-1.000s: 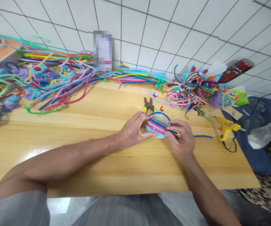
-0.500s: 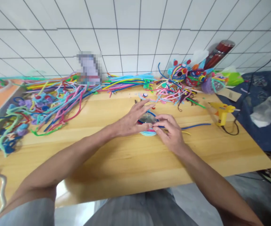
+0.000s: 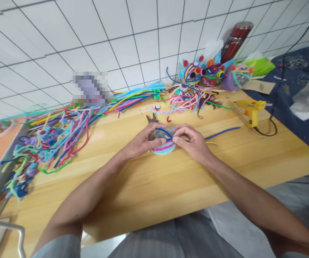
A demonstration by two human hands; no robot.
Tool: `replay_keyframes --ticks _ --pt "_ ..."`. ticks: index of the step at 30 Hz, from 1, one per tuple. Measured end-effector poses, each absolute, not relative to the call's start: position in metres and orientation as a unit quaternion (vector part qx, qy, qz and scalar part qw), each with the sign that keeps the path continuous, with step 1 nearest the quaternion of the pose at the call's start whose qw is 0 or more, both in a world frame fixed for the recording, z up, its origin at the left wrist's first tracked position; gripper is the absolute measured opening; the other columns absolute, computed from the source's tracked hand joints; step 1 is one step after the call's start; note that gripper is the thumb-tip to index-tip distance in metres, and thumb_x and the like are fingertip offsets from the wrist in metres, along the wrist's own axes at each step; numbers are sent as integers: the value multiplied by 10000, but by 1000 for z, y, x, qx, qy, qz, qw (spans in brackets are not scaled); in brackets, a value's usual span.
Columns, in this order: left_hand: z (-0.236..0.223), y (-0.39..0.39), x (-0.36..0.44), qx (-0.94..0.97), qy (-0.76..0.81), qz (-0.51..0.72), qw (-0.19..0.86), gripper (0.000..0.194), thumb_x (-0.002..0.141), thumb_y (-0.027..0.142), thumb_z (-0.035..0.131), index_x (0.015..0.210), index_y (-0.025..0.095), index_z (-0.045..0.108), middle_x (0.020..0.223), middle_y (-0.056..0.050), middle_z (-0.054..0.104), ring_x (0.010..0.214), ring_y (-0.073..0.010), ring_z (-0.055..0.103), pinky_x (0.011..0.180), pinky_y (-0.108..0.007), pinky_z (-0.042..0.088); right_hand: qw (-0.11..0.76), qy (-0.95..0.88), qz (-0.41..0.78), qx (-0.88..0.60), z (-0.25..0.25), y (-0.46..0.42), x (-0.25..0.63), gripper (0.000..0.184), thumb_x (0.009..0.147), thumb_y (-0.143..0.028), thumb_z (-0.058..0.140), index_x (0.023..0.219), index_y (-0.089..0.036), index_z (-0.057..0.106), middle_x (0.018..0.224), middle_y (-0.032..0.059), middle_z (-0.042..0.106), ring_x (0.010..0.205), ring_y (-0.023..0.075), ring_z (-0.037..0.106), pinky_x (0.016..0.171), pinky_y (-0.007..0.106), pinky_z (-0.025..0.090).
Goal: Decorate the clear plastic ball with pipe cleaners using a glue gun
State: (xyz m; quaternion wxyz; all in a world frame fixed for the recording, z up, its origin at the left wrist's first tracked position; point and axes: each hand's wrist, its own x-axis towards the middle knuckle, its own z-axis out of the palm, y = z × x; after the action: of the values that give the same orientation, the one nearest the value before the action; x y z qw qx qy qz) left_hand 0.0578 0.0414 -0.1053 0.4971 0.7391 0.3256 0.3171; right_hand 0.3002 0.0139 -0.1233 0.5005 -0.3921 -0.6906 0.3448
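Observation:
Between my hands, on the table, sits a clear round ball [image 3: 158, 134] partly wrapped in pink, light blue and dark blue pipe cleaners. My left hand [image 3: 142, 141] is curled around its left side, thumb along the front. At its right edge, the fingertips of my right hand [image 3: 193, 140] pinch a dark blue pipe cleaner [image 3: 167, 134] against the ball. Another dark blue length [image 3: 223, 132] and a short yellow piece [image 3: 211, 143] stick out beyond my right hand; whether the blue lengths are one strand I cannot tell. Dark-jawed pliers [image 3: 151, 119] lie just behind the ball.
A yellow glue gun [image 3: 252, 110] with a cord lies at the right. Decorated balls [image 3: 192, 73] and a red cylinder [image 3: 236, 41] stand along the tiled wall. Pipe cleaners [image 3: 74, 125] are heaped left and back. A small red piece [image 3: 168, 119] lies behind my hands.
My left hand has come down from spread fingers to wrap the ball's left side. My right hand still pinches at its right edge. The view has tilted and shifted.

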Motion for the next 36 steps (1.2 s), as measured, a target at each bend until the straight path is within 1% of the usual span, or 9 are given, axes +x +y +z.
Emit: replay_keyframes --ticks 4,8,12,15,22,27,31,33,36 --pt "-102 35 58 727 353 312 500 483 933 453 766 1332 235 602 1325 -97 629 1133 -222 637 984 -352 528 501 -664 375 -408 -122 12 296 80 878 -251 739 811 -227 702 1005 44 711 1018 215 670 945 380 520" --pt "-94 29 58 740 370 300 474 430 936 412 751 1302 240 601 1364 -95 606 1209 -245 608 1037 -384 499 497 -658 386 -413 -119 10 293 77 863 -250 743 799 -234 703 1047 54 701 1055 232 661 980 406 510" --pt "-85 22 61 727 385 277 497 465 907 421 776 1275 239 556 1322 -89 641 1115 -231 647 927 -359 540 484 -671 396 -399 -116 7 292 81 854 -246 746 793 -234 694 1047 55 692 1009 227 655 881 379 530" --pt "-81 18 65 722 394 275 498 425 915 414 766 1227 237 537 1283 -84 667 1088 -220 658 900 -347 543 478 -680 396 -390 -116 6 291 72 847 -239 748 805 -233 690 1051 56 688 978 215 649 823 355 532" --pt "-83 10 70 723 421 300 458 385 884 316 745 1171 237 500 1209 -71 695 1040 -194 682 857 -316 544 491 -666 392 -403 -113 6 296 43 866 -253 738 878 -230 704 1039 44 700 953 198 650 812 340 513" --pt "-83 4 74 723 426 328 432 395 834 275 746 1117 235 473 1209 -61 689 963 -159 684 816 -284 543 473 -674 398 -404 -109 2 297 33 880 -253 705 898 -227 693 950 26 705 905 193 658 789 333 508" --pt "-83 -1 76 730 443 327 406 412 829 285 754 1132 235 480 1149 -49 704 911 -156 694 795 -285 558 455 -687 394 -407 -113 -2 294 74 878 -282 718 912 -229 679 937 20 684 849 187 644 785 346 511" --pt "-85 -3 77 730 446 338 392 429 836 288 759 1170 232 495 1112 -44 712 912 -163 709 817 -299 577 454 -689 386 -412 -115 -4 293 96 868 -279 723 936 -233 673 969 25 681 874 196 645 805 359 520" --pt "-93 -5 79 737 442 368 356 493 847 297 775 1258 227 511 1139 -54 709 961 -181 726 863 -327 602 456 -691 370 -422 -117 -4 292 138 843 -245 721 969 -240 664 1013 34 673 938 216 648 846 380 527"
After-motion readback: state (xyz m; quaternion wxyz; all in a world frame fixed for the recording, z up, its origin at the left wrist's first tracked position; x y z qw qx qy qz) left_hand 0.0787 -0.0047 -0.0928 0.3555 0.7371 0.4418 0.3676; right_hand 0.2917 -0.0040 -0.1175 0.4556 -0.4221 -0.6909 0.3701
